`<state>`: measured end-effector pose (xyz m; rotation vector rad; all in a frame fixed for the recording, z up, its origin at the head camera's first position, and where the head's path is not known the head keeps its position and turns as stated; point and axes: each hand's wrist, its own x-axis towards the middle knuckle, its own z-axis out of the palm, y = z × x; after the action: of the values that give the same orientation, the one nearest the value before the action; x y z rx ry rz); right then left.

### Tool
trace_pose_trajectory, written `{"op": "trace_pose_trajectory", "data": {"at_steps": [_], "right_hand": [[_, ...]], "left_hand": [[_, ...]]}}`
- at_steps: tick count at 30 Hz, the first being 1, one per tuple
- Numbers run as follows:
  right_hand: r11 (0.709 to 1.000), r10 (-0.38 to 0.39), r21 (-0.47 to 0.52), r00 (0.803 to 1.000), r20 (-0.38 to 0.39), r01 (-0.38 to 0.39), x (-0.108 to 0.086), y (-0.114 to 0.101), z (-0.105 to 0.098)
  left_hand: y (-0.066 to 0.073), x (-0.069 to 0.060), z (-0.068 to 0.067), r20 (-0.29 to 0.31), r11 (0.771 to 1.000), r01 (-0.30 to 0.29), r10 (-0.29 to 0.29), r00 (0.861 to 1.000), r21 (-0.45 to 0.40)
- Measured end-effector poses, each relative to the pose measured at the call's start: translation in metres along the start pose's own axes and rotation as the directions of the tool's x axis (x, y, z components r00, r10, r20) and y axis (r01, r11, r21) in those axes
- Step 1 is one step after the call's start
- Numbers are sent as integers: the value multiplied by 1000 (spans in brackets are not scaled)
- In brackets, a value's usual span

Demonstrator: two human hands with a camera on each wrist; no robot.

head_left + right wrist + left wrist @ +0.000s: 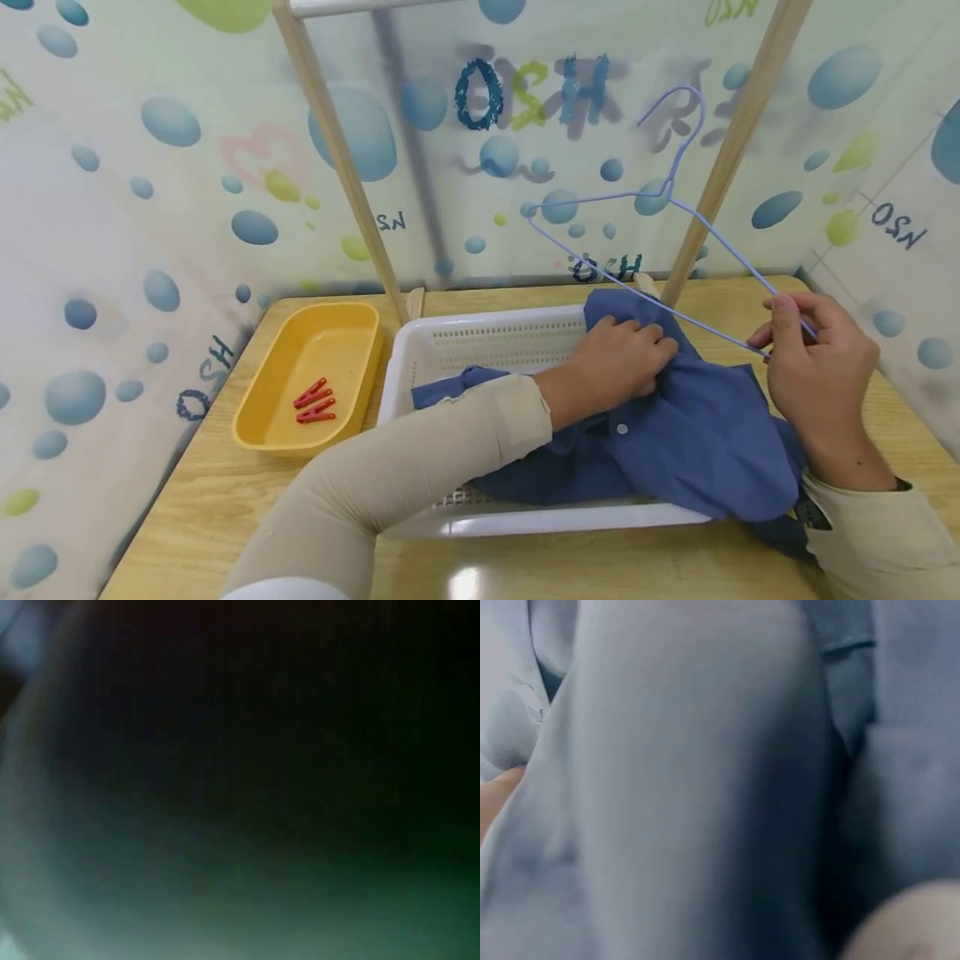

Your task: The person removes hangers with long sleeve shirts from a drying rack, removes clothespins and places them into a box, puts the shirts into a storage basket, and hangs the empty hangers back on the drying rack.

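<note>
A blue buttoned shirt (697, 425) lies bunched in and over the right side of a white plastic basket (502, 523). My left hand (618, 358) grips the cloth near the top, fingers curled into it. In my right hand (821, 367), one end of a blue wire hanger (600, 197) is pinched; its hook points up and its other end reaches left above the shirt. The left wrist view is filled by close, blurred shirt fabric (682, 780). Dark blur covers most of the right wrist view, so no hand shows there.
Left of the basket stands a yellow tray (307, 442) holding red clothespins (315, 411). Behind rises a wooden rack (341, 158) with a white top bar (360, 7). All rest on a wooden table (187, 517) against patterned walls.
</note>
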<state>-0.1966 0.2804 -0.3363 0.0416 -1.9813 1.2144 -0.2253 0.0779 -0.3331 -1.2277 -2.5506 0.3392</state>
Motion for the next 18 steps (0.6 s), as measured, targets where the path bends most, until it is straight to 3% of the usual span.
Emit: {"op": "trace_pose_trajectory", "data": {"at_steps": [8,12,18], "right_hand": [[1000,-13,-2,1000,-12,13,2,-2,0],[999,-22,28,1000,-20,23,2,-4,-1],[999,-17,42,1000,-15,17,3,-10,-5]], "left_hand": [[-8,-5,-16,-128,1000,10,-13,992,-28],[-12,-7,-27,-223,998,28,-38,974,-49],[-22,-14,-45,-310,990,35,-76,948,-134]]}}
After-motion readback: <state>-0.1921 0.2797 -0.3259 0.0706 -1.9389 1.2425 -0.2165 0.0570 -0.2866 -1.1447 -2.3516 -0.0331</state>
